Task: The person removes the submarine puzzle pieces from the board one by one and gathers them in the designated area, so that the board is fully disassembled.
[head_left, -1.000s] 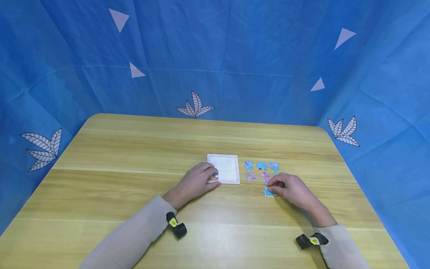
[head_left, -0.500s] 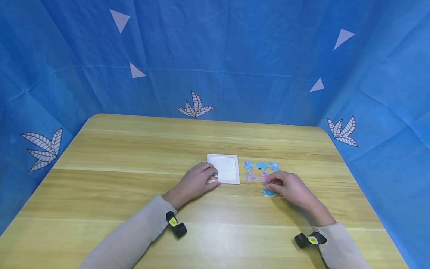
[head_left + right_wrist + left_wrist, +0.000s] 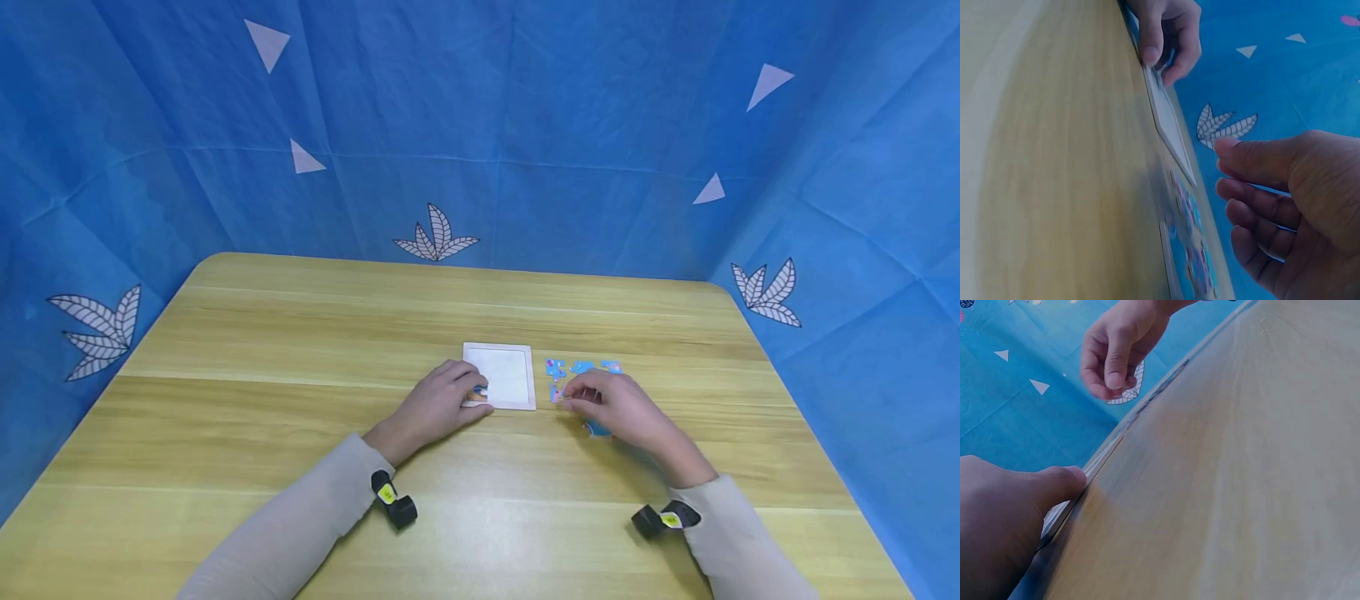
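Note:
A white square puzzle tray (image 3: 504, 377) lies flat on the table, with a coloured jigsaw piece (image 3: 480, 394) in its near left corner. My left hand (image 3: 441, 402) holds the tray at that corner, thumb on the near edge and curled fingers over the left side. Right of the tray lie several blue and pink jigsaw pieces (image 3: 582, 367), partly hidden by my right hand (image 3: 618, 407). In the right wrist view, my right hand (image 3: 1291, 206) hovers above the table, thumb near the loosely bent fingers. No piece shows between its fingertips.
The wooden table (image 3: 315, 325) extends around the tray to rounded back corners. Blue cloth (image 3: 420, 100) with white triangles and leaf prints hangs behind it and at both sides. Black cameras (image 3: 660, 521) are strapped at both wrists.
My right hand has moved left from the nearest blue piece toward the tray, and now covers part of the middle row of pieces. My left hand stays on the tray.

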Tool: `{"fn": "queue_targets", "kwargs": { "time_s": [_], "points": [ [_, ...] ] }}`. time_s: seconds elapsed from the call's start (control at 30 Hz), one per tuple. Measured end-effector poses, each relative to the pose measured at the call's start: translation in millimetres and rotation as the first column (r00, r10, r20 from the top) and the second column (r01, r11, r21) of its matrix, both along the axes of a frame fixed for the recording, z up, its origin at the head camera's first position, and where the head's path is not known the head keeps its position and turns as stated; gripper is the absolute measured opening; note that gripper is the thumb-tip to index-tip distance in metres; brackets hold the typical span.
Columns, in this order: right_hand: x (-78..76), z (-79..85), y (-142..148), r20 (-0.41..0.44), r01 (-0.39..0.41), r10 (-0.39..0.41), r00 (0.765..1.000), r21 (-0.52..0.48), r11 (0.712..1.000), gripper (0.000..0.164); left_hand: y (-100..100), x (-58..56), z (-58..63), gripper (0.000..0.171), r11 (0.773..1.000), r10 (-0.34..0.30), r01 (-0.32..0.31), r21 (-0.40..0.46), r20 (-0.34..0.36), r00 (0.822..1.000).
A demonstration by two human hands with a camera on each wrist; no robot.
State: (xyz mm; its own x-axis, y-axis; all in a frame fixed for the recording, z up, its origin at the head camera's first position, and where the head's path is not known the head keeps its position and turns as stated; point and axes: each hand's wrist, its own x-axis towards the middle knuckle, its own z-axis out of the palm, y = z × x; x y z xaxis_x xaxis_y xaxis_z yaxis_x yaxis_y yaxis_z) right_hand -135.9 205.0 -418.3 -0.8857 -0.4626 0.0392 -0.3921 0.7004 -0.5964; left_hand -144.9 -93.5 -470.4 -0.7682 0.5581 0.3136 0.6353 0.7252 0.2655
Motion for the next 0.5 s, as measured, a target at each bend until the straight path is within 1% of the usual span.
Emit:
{"fn": "queue_targets", "kwargs": {
  "time_s": [0.2, 0.33, 0.5],
  "points": [
    [-5.0, 0.4, -18.2, -0.05, -0.033, 0.032, 0.998, -0.013, 0.999, 0.008, 0.1, -0.1, 0.3, 0.042, 0.999, 0.033, -0.033, 0.013, -0.003, 0.999],
    [-8.6, 0.1, -30.4, -0.068, -0.049, 0.046, 0.997, -0.035, 0.998, 0.009, 0.0, -0.3, 1.5, 0.045, 0.999, 0.05, -0.05, 0.019, -0.002, 0.999],
    [-13.1, -2.1, -44.3, -0.062, -0.075, 0.072, 0.995, -0.041, 0.996, 0.011, -0.2, -0.3, 3.0, 0.055, 0.997, 0.073, -0.072, -0.023, 0.024, 0.997]
  ]
}}
